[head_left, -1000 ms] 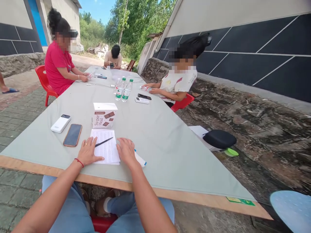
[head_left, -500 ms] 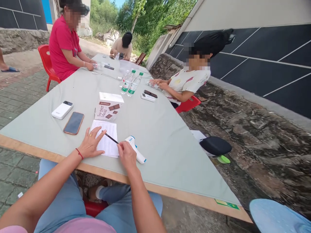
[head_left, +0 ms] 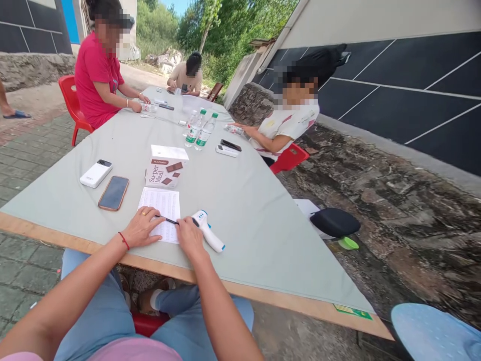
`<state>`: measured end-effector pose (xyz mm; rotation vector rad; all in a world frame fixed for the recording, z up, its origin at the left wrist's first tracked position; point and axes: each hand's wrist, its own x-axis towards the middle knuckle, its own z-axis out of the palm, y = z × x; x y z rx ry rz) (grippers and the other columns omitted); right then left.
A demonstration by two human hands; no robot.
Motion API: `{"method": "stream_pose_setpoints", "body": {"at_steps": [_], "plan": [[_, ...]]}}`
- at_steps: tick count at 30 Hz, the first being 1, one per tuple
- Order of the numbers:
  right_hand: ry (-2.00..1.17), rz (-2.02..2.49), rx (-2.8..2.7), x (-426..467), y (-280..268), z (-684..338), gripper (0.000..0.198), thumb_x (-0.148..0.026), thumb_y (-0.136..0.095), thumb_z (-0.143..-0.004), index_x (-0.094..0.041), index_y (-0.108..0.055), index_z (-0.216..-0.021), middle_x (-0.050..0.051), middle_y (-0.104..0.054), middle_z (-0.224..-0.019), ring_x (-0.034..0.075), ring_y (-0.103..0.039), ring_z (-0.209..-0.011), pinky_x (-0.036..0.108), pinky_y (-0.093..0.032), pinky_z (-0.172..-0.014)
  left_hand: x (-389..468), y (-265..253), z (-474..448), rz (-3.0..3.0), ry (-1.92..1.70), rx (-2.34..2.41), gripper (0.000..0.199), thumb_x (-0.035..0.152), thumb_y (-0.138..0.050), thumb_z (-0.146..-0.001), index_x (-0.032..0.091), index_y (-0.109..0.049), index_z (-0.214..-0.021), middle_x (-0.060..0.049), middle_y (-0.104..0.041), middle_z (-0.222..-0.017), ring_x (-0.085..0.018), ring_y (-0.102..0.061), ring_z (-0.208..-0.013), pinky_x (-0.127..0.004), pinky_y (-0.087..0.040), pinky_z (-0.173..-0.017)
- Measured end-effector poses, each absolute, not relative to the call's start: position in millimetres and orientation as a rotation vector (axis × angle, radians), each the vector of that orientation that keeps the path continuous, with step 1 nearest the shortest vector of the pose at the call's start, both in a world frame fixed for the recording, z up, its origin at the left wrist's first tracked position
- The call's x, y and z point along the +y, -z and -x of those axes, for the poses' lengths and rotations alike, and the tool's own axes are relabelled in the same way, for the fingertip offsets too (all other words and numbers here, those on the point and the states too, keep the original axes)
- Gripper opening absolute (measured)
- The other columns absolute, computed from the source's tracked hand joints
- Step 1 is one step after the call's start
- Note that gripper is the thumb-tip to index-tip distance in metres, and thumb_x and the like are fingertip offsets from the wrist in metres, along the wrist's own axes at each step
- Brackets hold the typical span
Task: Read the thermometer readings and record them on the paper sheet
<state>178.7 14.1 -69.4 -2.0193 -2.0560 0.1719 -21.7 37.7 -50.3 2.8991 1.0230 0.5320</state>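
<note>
A printed sheet of paper (head_left: 168, 202) lies near the table's front edge. My left hand (head_left: 143, 229) rests on its left side, thumb apart from the outstretched fingers. Those fingertips reach the left end of a thin black pen (head_left: 171, 220), which lies low over the sheet. On the pen's other end my right hand (head_left: 190, 237) is closed, partly covering it. Just right of that hand lies a white and blue infrared thermometer (head_left: 210, 234). Behind the paper stands a white and brown "Su-per Meal" box (head_left: 165, 168).
A phone (head_left: 113, 193) and a white power bank (head_left: 96, 173) lie to the left. Water bottles (head_left: 203, 133) stand farther back. Three people sit around the table (head_left: 263, 240), one handling a clear package (head_left: 233, 129) at right. A black seat-like object (head_left: 334, 222) is beyond the right edge.
The pen has gone from slanted to nearly level, lower on the sheet. My right hand has shifted slightly left, and my left hand's fingers have drawn back toward me.
</note>
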Motion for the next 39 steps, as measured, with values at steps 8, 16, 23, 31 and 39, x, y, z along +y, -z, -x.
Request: {"method": "stream_pose_setpoints", "body": {"at_steps": [8, 16, 23, 31, 39], "plan": [[-0.521, 1.612, -1.273, -5.1, 63.8, -196.3, 0.019, -0.039, -0.052, -0.085, -0.020, -0.052, -0.088, 0.000, -0.059, -0.069, 0.016, -0.056, -0.063, 0.029, -0.042, -0.061, 1.4, 56.6, 2.1, -2.869, -0.365, 1.051, 0.030, 0.013, -0.045, -0.091, 0.027, -0.065, -0.108, -0.007, -0.056, -0.101, -0.020, -0.049, -0.090, -0.034, -0.037, -0.079], [-0.858, 1.417, -1.014, -34.0, 86.7, -171.1, 0.022, -0.039, -0.061, -0.067, -0.019, -0.057, -0.073, -0.003, -0.056, -0.060, 0.012, -0.048, -0.054, 0.026, -0.041, -0.053, -4.1, 60.8, -1.8, -2.797, -0.411, 1.100, 0.033, 0.015, -0.044, -0.092, 0.030, -0.066, -0.112, -0.006, -0.054, -0.101, -0.020, -0.047, -0.090, -0.035, -0.036, -0.081], [-0.785, 1.483, -1.096, -35.2, 85.5, -171.4, 0.016, -0.035, -0.054, -0.070, -0.020, -0.058, -0.071, -0.002, -0.057, -0.061, 0.014, -0.048, -0.057, 0.027, -0.042, -0.056, -4.3, 62.2, -2.4, -2.792, -0.396, 1.100, 0.033, 0.014, -0.044, -0.092, 0.031, -0.066, -0.111, -0.006, -0.054, -0.101, -0.019, -0.047, -0.090, -0.035, -0.035, -0.082], [-0.788, 1.518, -1.208, -37.2, 89.4, -170.9, 0.016, -0.035, -0.053, -0.073, -0.020, -0.058, -0.069, -0.003, -0.056, -0.060, 0.014, -0.049, -0.057, 0.027, -0.041, -0.058, -4.8, 62.4, -2.8, -2.799, -0.405, 1.099, 0.032, 0.015, -0.046, -0.092, 0.030, -0.065, -0.112, -0.006, -0.054, -0.101, -0.020, -0.047, -0.091, -0.035, -0.036, -0.083], [-0.762, 1.535, -1.249, -36.6, 89.3, -172.2, 0.018, -0.036, -0.052, -0.074, -0.020, -0.057, -0.068, -0.003, -0.057, -0.060, 0.014, -0.051, -0.058, 0.027, -0.041, -0.060, -5.4, 62.5, -3.1, -2.806, -0.412, 1.099, 0.032, 0.015, -0.046, -0.092, 0.030, -0.065, -0.112, -0.006, -0.054, -0.101, -0.020, -0.047, -0.091, -0.034, -0.036, -0.082]]}}
